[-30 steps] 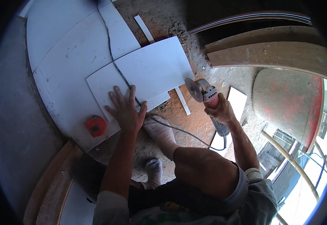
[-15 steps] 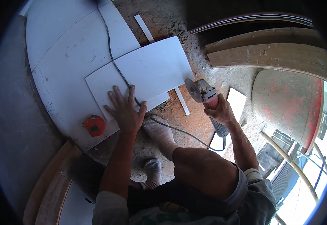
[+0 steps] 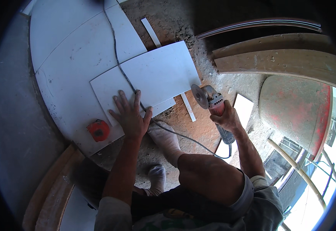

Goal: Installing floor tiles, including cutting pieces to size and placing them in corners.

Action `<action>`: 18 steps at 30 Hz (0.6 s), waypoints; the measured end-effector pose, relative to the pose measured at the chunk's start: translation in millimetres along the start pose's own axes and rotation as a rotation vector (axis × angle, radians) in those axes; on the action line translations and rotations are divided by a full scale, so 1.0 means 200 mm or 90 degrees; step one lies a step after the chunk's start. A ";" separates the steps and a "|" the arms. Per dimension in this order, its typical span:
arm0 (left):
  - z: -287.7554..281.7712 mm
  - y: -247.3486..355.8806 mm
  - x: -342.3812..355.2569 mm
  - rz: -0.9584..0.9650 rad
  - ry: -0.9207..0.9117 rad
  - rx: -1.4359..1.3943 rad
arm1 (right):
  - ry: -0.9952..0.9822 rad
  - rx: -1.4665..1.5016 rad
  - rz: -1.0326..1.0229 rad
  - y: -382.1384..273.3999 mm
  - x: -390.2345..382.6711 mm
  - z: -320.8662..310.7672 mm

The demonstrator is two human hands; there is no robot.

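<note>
My left hand (image 3: 130,118) lies flat with its fingers spread on a white tile (image 3: 158,69), beside a dark power cord (image 3: 122,71) that crosses the tile. In my right hand (image 3: 228,116) is a red and grey angle grinder (image 3: 217,106), gripped around its body. The grinder's cutting disc (image 3: 200,96) stands just off the tile's right corner; whether they touch I cannot tell. A red tape measure (image 3: 98,130) sits left of my left hand on the white tiled floor (image 3: 67,69). My right foot in a light sock (image 3: 166,138) stands at the tile's near edge.
Thin white strips (image 3: 151,32) lie on the dirt, one of them (image 3: 188,107) partly beneath the tile. Another white tile piece (image 3: 243,109) rests behind the grinder. Wooden boards (image 3: 279,61) and a large red-rimmed container (image 3: 295,111) stand to the right, with more boards (image 3: 54,184) at lower left.
The whole view has shifted slightly, with the tile and floor a little lower in the picture. My left hand still lies on the tile, and the grinder stays at its corner.
</note>
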State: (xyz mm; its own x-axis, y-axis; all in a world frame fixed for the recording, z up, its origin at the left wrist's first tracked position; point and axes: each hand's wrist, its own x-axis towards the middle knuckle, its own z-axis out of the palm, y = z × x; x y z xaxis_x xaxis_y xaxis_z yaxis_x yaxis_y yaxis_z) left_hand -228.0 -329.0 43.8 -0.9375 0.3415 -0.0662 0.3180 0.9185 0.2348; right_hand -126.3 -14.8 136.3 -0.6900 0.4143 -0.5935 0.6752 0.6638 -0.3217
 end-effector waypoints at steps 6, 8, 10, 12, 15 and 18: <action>0.00 0.00 0.00 -0.008 0.000 -0.017 | 0.011 0.015 -0.011 0.00 0.00 0.01; 0.00 0.01 0.00 -0.013 0.003 -0.039 | 0.008 -0.006 -0.008 0.01 0.00 0.01; 0.00 0.01 0.00 -0.016 0.003 -0.044 | 0.007 -0.005 -0.007 0.01 0.00 0.01; 0.00 0.01 0.00 -0.021 -0.011 -0.042 | 0.008 -0.006 -0.009 0.01 0.00 0.01; -0.01 0.00 0.00 -0.024 -0.017 -0.047 | 0.012 0.001 -0.009 0.01 0.00 0.01; 0.00 0.01 0.00 -0.027 -0.025 -0.046 | 0.007 -0.003 0.000 0.00 0.00 0.01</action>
State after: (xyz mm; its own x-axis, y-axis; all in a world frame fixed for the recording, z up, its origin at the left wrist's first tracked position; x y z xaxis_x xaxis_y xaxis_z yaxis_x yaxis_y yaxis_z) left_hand -227.5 -328.0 45.0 -0.9431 0.3118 -0.1151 0.2662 0.9160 0.3000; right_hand -125.9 -15.7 134.7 -0.6924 0.4217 -0.5855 0.6745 0.6664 -0.3176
